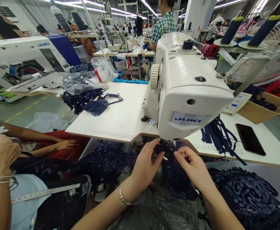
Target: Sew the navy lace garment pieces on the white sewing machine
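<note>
My left hand (147,163), with a silver bangle on the wrist, has its thumb and fingers closed on the edge of a navy fabric piece (172,172). A small shiny metal bit shows beside these fingers; I cannot make out what it is. On the other side, my right hand (192,164) pinches the same navy piece. The fabric hangs between both hands, below the head of a white JUKI sewing machine (192,92) and in front of the table edge. The machine's needle area is hidden.
Navy lace garments (96,105) and plastic bags lie on the white table (120,118) at left. Navy straps (219,135) and a phone (250,139) are at right, above a lace pile (247,195). Co-workers' hands (4,153) are at left.
</note>
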The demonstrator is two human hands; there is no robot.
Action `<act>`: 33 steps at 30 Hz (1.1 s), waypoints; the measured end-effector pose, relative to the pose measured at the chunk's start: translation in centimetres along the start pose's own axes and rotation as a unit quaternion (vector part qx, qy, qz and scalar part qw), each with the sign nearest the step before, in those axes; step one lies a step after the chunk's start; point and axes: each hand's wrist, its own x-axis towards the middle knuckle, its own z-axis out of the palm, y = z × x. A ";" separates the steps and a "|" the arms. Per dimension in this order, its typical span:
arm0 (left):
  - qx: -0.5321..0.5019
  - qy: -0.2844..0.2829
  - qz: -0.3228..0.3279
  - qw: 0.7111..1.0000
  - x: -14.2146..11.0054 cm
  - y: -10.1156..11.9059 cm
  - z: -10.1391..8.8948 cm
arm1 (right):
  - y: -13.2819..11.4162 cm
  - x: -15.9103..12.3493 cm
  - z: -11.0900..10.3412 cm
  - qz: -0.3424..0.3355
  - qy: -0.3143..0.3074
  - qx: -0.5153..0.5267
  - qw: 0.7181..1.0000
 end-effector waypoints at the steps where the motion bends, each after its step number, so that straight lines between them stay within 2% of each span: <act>1: 0.064 0.036 0.076 0.994 0.0 -0.4 0.0 | 0.2 0.6 -0.1 -0.002 -0.011 -0.009 1.000; 2: 0.119 0.050 0.151 0.980 -0.1 -0.7 0.0 | 0.5 1.1 -0.1 -0.004 -0.024 -0.015 1.000; 3: 0.163 0.039 0.215 0.962 -0.1 -0.9 0.0 | 0.7 1.6 -0.1 -0.005 -0.037 -0.018 0.999; 4: 0.195 0.010 0.262 0.945 -0.1 -1.0 -0.1 | 1.0 1.9 -0.1 -0.007 -0.049 -0.019 0.999; 6: 0.227 -0.070 0.299 0.924 0.0 -1.2 -0.2 | 1.3 2.4 -0.2 -0.011 -0.054 -0.015 0.998; 8: 0.248 -0.116 0.284 0.919 0.0 -1.4 -0.2 | 1.6 2.3 -0.3 -0.016 -0.041 -0.008 0.999; 11: 0.271 -0.133 0.271 0.914 -0.2 -1.9 -0.2 | 2.1 1.8 -0.5 -0.025 -0.015 0.019 0.999; 16: 0.288 -0.116 0.273 0.911 -0.8 -2.2 0.1 | 2.5 1.6 -0.5 -0.051 -0.019 -0.010 0.998; 22: 0.321 -0.106 0.252 0.906 -1.2 -1.9 0.3 | 1.6 3.1 -0.3 -0.136 -0.016 -0.055 0.989; 27: 0.342 -0.098 0.243 0.902 -1.2 -1.9 0.4 | 1.5 3.8 -0.2 -0.144 -0.002 -0.090 0.985; 33: 0.380 -0.071 0.259 0.885 -1.6 -2.0 0.8 | 2.0 3.9 -0.2 -0.111 -0.003 -0.114 0.987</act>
